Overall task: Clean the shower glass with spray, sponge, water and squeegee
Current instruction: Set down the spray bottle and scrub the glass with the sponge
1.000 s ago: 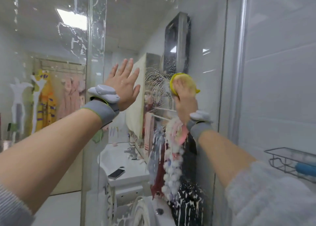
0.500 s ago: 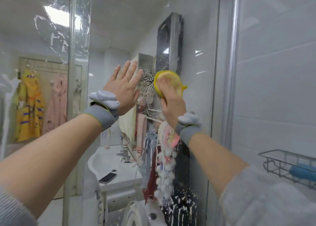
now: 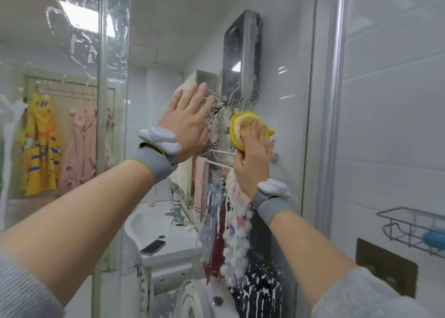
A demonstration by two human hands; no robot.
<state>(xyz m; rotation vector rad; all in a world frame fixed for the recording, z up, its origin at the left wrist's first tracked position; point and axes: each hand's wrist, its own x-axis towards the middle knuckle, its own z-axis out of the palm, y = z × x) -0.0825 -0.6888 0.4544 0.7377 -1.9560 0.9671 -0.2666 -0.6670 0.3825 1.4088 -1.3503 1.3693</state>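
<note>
The shower glass (image 3: 284, 52) stands right in front of me, smeared with white foam that runs down its lower part (image 3: 234, 257). My right hand (image 3: 255, 158) holds a round yellow sponge (image 3: 238, 127) against the glass at about head height. Its fingers lie over the sponge and its thumb is at the sponge's lower edge. Swirled soap marks surround the sponge. Just to the left, my left hand (image 3: 187, 122) rests flat on the glass with its fingers spread, holding nothing. No spray bottle or squeegee is in view.
A metal door frame post (image 3: 333, 100) and a tiled wall stand at the right. A wire rack (image 3: 409, 219) on that wall holds a blue item (image 3: 433, 238). A vertical glass panel edge (image 3: 103, 100) runs at the left. Sink, phone and hanging clothes show through the glass.
My right hand has slid the sponge slightly down and left on the glass, nearer my left hand. My left hand stays flat on the glass.
</note>
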